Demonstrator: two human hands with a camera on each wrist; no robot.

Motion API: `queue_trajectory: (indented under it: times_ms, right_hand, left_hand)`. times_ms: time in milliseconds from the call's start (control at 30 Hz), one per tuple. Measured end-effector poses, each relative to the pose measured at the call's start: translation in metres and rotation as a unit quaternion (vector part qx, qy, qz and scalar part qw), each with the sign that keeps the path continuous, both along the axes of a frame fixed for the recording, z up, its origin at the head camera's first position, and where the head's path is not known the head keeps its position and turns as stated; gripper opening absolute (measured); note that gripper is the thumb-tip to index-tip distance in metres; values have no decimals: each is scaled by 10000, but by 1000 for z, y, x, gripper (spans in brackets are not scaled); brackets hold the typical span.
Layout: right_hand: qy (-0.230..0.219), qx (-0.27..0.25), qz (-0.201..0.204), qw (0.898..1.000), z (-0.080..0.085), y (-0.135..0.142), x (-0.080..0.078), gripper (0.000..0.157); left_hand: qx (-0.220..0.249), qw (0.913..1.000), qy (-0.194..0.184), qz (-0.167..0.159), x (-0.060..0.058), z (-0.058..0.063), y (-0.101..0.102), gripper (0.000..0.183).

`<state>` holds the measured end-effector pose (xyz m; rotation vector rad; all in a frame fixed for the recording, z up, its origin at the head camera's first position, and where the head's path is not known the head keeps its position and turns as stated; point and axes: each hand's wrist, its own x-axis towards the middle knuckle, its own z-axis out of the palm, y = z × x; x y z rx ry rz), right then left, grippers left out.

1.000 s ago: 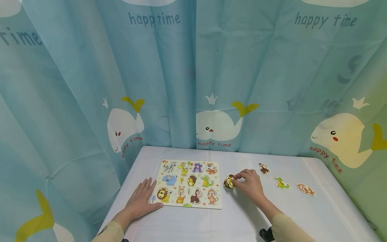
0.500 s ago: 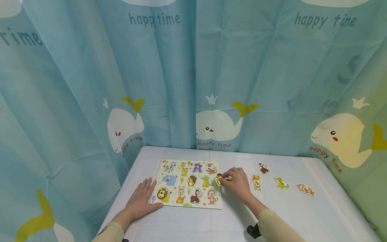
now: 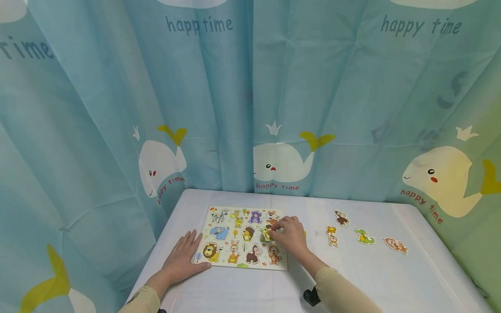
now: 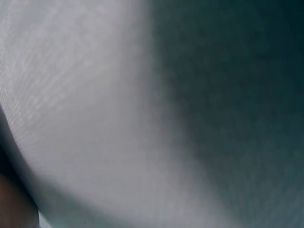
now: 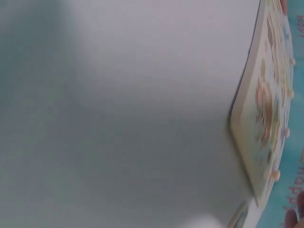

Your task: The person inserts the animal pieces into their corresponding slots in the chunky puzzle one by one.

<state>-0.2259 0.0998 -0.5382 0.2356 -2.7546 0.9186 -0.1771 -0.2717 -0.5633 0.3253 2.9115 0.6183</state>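
The right hand (image 3: 289,234) pinches a small yellow-and-brown piece (image 3: 266,234) in the head view, at the lower centre of the frame, over the right part of the puzzle board (image 3: 266,267); whether the piece touches the board cannot be told. The left hand (image 3: 182,256) lies with straight fingers along the board's left edge, its thumb at the near corner. That seems a good anchor: light, even pressure there should stop the board sliding on the tabletop (image 3: 235,291). Toward the lower right of the frame lie an orange piece (image 3: 332,240), a brown ape piece (image 3: 342,218), a green crocodile piece (image 3: 364,237) and a monkey piece (image 3: 396,245). To handle the held piece well, I would keep it level, match its outline to its printed shape and turn it slightly rather than force it. The left wrist view is mostly a blurred pale surface, with a patch of skin (image 4: 16,204) in the lower left corner; finger positions cannot be told there. In the right wrist view the board runs down the right side with small knobs (image 5: 275,175) standing up, so a fingertip hold by the knob probably gives the best control.
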Motion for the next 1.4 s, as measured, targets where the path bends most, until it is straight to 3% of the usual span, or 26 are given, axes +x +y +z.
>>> queue_trajectory:
  times_ms: [433,1400]
  right_hand:
    - [-46,88,135,9999,2,-38,0,11]
    - [193,772,31,9968,-19,-74,-15,16]
  left_hand:
    - [5,10000,-63,0,0,-3,-2,113]
    - [-22,10000,-60,-2,-1,-4,-2,112]
